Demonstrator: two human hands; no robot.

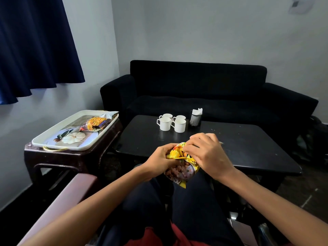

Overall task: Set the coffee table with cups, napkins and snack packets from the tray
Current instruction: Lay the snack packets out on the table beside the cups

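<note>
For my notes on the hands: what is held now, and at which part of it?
Both hands hold one yellow snack packet. The left hand and the right hand grip its crumpled top end; the lower part hangs free above the lap.

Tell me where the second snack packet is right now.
Head view, left: the snack packet lies at the far end of the white tray on the side table.

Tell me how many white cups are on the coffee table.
4, clustered at the far side of the coffee table: back left, back right, front left, front right. None seems hidden.
</note>
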